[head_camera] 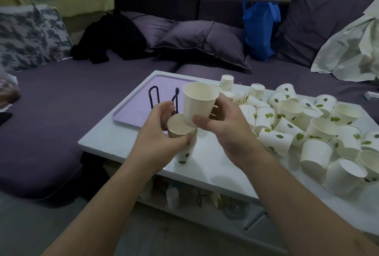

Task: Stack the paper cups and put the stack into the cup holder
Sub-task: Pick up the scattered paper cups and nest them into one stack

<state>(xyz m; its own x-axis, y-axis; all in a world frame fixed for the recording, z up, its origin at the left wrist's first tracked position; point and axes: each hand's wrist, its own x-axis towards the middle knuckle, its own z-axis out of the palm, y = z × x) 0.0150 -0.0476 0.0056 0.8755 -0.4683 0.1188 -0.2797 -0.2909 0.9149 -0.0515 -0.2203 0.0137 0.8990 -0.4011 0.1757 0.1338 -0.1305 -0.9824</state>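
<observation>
My left hand (164, 134) grips a short stack of white paper cups (182, 143) with green leaf prints, mouth facing up toward me. My right hand (223, 124) holds a single paper cup (198, 104) by its lower part, its base touching the rim of the stack. Just behind my hands, the black wire cup holder (154, 97) stands on a lilac tray (131, 110); part of it is hidden by my left hand and the cup.
Several loose paper cups (320, 130) lie piled on the right half of the white low table (114, 143). A purple sofa with cushions (203, 40) wraps around behind. A blue bag (259, 30) stands on the sofa.
</observation>
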